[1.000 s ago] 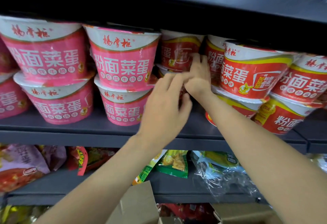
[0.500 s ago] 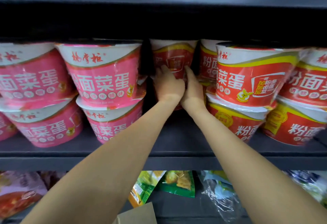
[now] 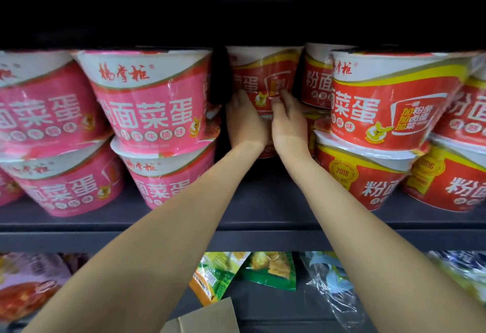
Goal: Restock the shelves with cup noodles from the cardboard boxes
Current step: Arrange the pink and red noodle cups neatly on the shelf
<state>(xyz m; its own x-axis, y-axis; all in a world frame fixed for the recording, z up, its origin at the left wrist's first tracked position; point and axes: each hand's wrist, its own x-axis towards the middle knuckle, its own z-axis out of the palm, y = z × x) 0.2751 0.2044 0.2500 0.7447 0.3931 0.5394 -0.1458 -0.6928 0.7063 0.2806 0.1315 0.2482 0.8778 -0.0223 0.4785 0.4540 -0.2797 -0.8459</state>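
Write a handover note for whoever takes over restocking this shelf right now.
Left hand and right hand: straight fingers press the rear red cup-noodle stack, deep in the gap on the dark metal shelf.
Done: pink noodle bowls left and red-and-yellow noodle bowls right are stacked two high.
Left: fill the front of the gap from the brown cardboard box below.

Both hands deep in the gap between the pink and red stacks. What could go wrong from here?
1. Left hand and right hand press on the rear red cups; the upper cup may tip off the lower.
2. The forearms pass close to the pink stack and the front red stack; withdrawing may knock either forward off the shelf.
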